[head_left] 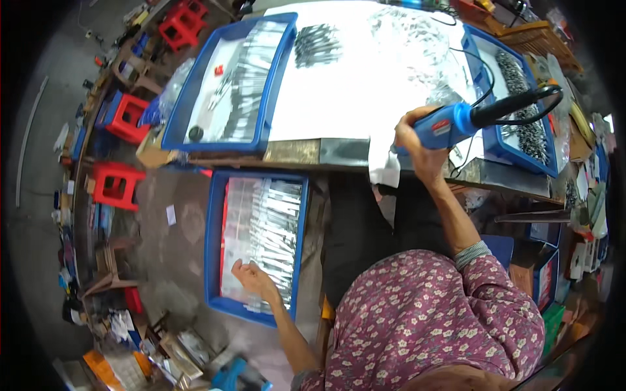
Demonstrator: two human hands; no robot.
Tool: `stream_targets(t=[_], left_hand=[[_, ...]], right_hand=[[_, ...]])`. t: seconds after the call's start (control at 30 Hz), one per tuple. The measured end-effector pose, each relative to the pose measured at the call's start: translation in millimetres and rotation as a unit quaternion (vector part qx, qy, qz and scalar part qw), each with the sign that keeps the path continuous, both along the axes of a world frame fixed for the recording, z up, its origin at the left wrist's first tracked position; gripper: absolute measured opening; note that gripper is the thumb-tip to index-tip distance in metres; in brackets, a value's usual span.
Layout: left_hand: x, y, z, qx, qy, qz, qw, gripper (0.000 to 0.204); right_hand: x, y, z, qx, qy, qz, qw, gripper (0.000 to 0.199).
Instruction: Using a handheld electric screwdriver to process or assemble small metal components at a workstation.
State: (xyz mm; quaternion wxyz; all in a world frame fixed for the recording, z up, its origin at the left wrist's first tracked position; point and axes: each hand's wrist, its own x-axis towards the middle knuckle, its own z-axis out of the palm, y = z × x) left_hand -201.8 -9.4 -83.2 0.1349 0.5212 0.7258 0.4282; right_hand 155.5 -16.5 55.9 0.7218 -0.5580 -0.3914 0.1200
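Note:
My right hand [424, 146] grips a blue corded power tool [445, 127] at the table's front edge. The tool's nose points left and its black cord end points right. A white sheet [385, 166] hangs over the edge below the nose. What the tool's tip touches cannot be made out. Lower left, my left hand [257, 280] is over a blue tray [210, 247] that stands below table height. Its fingers are loosely bent and apart, with nothing seen in them. Rows of slim silvery pieces [277, 228], apparently in clear wrapping, lie in that tray beside the hand.
On the white-covered table [313, 111] lie a cluster of dark metal pieces [317, 44] and a heap of clear-wrapped pieces [411, 39]. A blue tray [274, 85] stands at the left, another blue tray [551, 146] at the right. Red stools [117, 184] stand on the floor, left.

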Motion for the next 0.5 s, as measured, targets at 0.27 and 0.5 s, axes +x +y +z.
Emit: stream_targets(t=[0.27, 0.5], left_hand=[[193.7, 89.2, 95.2, 0.044, -0.199, -0.410, 0.889, 0.015], [316.4, 202.1, 107.8, 0.143, -0.079, -0.485, 0.859, 0.013]], right_hand=[[7.2, -0.9, -2.4, -0.006, -0.023, 0.044, 0.999, 0.006], [4.6, -1.1, -1.1, 0.002, 0.056, 0.085, 0.995, 0.011]])
